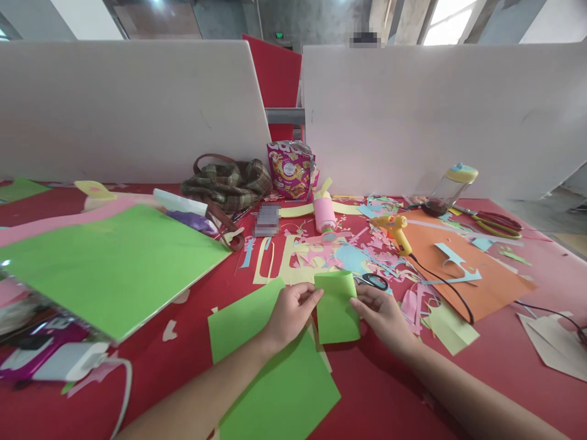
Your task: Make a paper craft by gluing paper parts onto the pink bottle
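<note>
A small light green paper piece (338,311), curved over at its top edge, is held up between both hands. My left hand (293,308) pinches its left edge between thumb and fingers. On the right edge, my right hand (378,311) grips it the same way. Under my left hand and forearm lies a larger green sheet (284,385) on the red table (380,397). Scissors with dark handles (375,281) lie just behind my right hand, partly hidden.
A yellow glue gun (397,232) with a black cord lies by orange paper (490,275). Paper scraps (353,256), a pink bottle (324,211) and a snack bag (291,171) are behind the hands. Large green sheets (110,263) and a white charger (68,360) are at left.
</note>
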Motion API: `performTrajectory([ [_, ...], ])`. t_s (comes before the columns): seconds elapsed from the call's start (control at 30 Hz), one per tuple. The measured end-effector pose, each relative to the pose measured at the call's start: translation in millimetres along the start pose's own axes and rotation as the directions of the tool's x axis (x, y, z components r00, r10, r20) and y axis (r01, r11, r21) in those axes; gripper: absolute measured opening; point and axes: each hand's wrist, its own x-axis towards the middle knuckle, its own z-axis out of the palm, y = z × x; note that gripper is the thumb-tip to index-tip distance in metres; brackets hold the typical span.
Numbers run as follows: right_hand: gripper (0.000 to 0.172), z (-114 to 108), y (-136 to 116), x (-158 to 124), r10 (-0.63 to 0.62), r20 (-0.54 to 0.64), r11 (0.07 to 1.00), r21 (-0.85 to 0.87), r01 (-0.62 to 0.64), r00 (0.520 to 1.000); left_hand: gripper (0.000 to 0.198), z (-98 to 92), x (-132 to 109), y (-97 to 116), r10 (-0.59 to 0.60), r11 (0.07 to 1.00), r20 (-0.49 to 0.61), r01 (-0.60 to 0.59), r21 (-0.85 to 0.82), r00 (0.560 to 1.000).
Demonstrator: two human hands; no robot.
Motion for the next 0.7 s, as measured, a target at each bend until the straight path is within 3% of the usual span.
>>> performTrajectory([
  [0.7, 0.029, -1.3, 3.2, 1.0, 0.037, -0.032, 0.998, -0.047, -0.038, 0.999, 0.025, 2.2, 0.5, 1.4, -0.019, 1.000, 0.047, 0.020, -0.005, 0.999],
])
